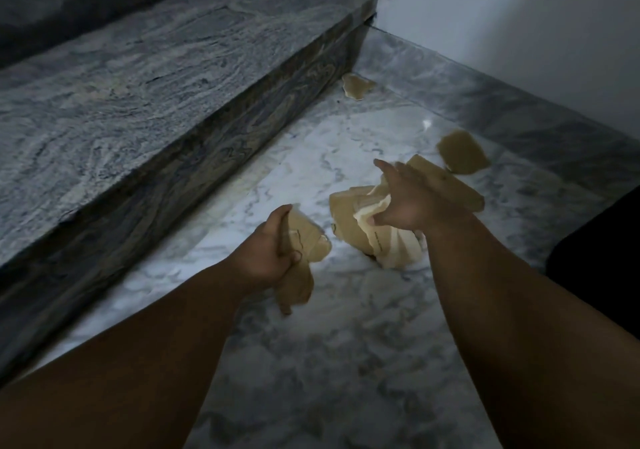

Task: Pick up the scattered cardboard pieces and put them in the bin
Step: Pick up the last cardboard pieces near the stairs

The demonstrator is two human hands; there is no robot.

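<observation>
My left hand grips a bunch of tan cardboard pieces above the marble floor. My right hand holds a larger crumpled bundle of tan and pale cardboard, fingers curled into it from above. A loose cardboard piece lies on the floor just beyond my right hand. Another loose piece lies farther off, near the foot of the step. No bin is in view.
A grey stone step runs diagonally along the left. A white wall closes the far right corner. The white marble floor has a darker border strip by the wall. Something dark sits at the right edge.
</observation>
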